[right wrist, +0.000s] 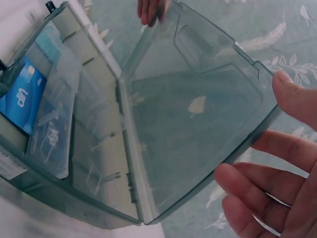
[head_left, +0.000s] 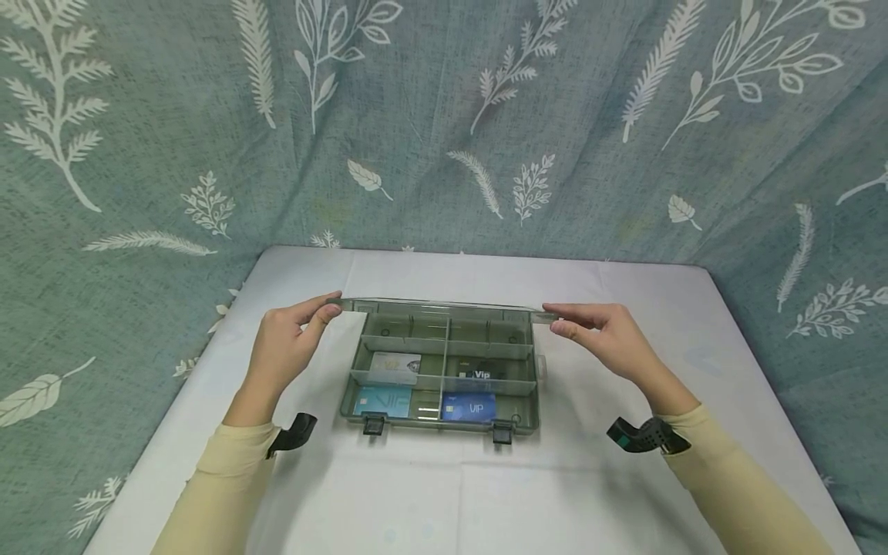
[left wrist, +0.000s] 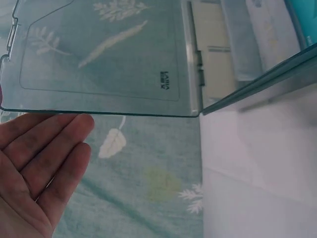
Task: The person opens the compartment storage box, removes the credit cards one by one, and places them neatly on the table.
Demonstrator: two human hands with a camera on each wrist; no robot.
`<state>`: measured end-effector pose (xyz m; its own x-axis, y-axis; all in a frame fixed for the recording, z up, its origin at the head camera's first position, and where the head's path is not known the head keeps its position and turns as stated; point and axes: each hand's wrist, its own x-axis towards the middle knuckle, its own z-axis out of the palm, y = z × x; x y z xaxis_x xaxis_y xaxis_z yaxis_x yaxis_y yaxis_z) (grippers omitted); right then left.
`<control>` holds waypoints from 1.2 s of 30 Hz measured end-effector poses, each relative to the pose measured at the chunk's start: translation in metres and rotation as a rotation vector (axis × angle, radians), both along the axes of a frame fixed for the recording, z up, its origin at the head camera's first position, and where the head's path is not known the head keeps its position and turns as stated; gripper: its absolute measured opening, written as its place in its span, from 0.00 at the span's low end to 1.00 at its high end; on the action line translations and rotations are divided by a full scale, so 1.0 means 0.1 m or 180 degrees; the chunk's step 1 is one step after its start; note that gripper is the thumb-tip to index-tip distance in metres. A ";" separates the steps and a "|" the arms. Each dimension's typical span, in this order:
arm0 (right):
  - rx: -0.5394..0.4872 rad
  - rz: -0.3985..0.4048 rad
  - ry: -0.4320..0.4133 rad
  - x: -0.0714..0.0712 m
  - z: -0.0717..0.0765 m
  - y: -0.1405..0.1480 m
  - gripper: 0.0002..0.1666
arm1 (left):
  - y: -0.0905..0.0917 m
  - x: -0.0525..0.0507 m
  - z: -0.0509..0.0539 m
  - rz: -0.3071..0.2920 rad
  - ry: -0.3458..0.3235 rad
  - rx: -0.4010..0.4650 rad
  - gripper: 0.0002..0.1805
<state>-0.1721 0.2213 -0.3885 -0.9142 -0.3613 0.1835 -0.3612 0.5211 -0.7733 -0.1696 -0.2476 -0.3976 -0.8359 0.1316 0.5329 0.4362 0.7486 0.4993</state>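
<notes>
The left hand (head_left: 283,347) and right hand (head_left: 613,339) are pinching the raised lid's (right wrist: 198,126) ends; the box (head_left: 444,425) is lying between them, nearside, its long axis running left-right.

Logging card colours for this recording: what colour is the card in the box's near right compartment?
Blue; the card shows best in the head view.

Pale yellow sleeves (head_left: 220,482) meet curved black wrist devices (head_left: 297,434).
</notes>
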 end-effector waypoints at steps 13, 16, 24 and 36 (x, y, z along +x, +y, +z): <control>-0.0696 -0.0364 -0.0094 -0.13 0.05 -0.06 0.20 | 0.05 -0.16 0.17 0.0159 0.0168 0.0478 0.12; -0.0990 -0.0293 0.0161 -0.20 0.02 -0.09 0.18 | 0.07 -0.21 0.21 0.0155 0.0192 0.0576 0.12; -0.1475 -0.0104 0.0616 -0.40 -0.07 -0.16 0.18 | 0.11 -0.34 0.29 0.0203 0.0138 0.0802 0.12; -0.1421 -0.0689 0.1454 -0.65 -0.12 -0.36 0.16 | 0.22 -0.57 0.38 0.0214 0.0178 0.1071 0.12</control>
